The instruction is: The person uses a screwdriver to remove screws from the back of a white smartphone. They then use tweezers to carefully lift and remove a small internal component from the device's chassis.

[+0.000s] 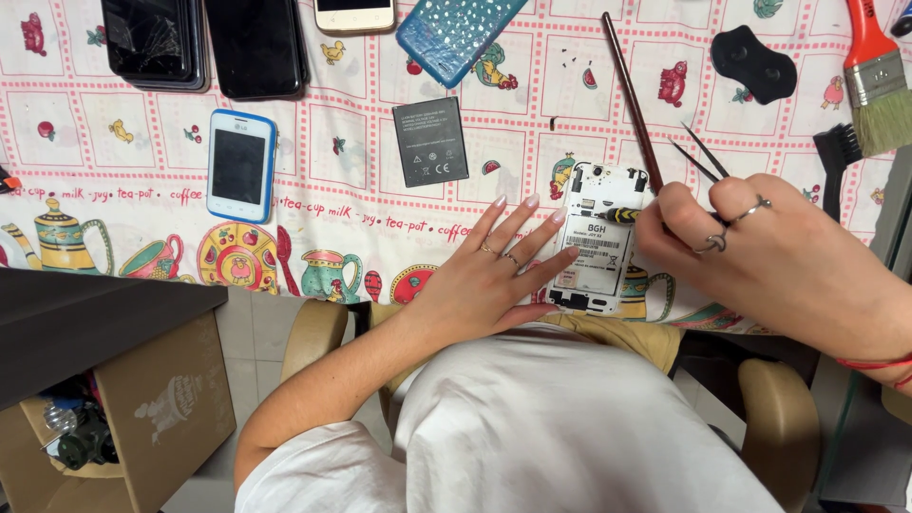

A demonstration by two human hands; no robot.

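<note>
I see my left hand (pixel 484 275) spread flat, fingers wide, pressing on the opened white phone (pixel 598 237) that lies back-up at the near edge of the desk (pixel 380 95). My right hand (pixel 750 256) is closed around a small screwdriver (pixel 622 215), its tip on the phone's upper part. A loose battery (pixel 430 141) lies nearby, tweezers (pixel 698 157) just beyond.
</note>
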